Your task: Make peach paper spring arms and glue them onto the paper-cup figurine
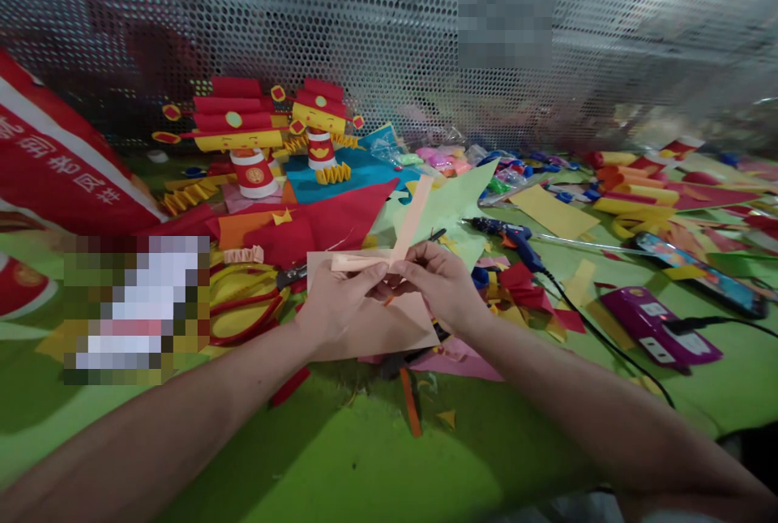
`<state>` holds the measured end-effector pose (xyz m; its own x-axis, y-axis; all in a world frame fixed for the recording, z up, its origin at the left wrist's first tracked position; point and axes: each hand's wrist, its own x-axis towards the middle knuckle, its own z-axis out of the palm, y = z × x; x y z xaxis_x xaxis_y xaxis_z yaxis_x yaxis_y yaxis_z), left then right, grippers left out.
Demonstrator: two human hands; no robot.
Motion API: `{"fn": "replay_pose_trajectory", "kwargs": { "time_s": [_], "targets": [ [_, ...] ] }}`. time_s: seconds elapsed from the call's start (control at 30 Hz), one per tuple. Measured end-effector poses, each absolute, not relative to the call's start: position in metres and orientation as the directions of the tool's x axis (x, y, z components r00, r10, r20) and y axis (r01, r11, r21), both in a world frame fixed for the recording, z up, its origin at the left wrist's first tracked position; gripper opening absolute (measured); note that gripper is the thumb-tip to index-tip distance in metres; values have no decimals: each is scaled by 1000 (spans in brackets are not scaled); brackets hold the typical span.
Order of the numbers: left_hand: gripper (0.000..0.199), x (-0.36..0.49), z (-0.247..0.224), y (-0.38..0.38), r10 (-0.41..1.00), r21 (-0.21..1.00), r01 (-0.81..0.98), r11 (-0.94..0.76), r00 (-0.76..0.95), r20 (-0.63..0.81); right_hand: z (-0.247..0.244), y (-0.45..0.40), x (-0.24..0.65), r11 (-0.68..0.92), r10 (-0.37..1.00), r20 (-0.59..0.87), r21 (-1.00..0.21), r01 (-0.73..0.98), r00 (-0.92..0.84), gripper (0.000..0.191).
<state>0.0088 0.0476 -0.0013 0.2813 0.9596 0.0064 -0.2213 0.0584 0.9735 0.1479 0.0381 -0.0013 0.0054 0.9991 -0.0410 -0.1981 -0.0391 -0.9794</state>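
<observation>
White Chinese characters (57, 160) run across the red package (64, 192), not clearly legible.

The single camera, I observe, is worn on the head. It faces forward and downward across the green worktop (292, 458), rather near to the left hand (337, 296) and the right hand (450, 284), which are around the middle. Beyond, it reaches the perforated metal panel (365, 12) behind.

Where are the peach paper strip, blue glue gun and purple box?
Peach paper strip (414, 217), head view: its raised length.
Blue glue gun (514, 233), head view: its body.
Purple box (630, 312), head view: its top.
</observation>
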Motion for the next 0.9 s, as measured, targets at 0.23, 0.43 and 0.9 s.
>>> {"fn": "replay_pose_trajectory", "kwargs": {
  "time_s": [0.23, 0.43, 0.9],
  "targets": [
    [15, 10, -5, 48, 957, 975, -221, 32, 288, 34, -4, 38, 148, -22, 1000, -26, -982, -186, 15, 31],
    [15, 12, -2, 47, 958, 978, -210, 16, 284, 45, -7, 36, 147, 25, 999, 20, -982, -185, 29, 28],
    [13, 6, 1, 53, 936, 985, 129, -110, 346, 59, -1, 43, 159, -56, 975, -78, -992, 110, -210, 46]
  ]
}}
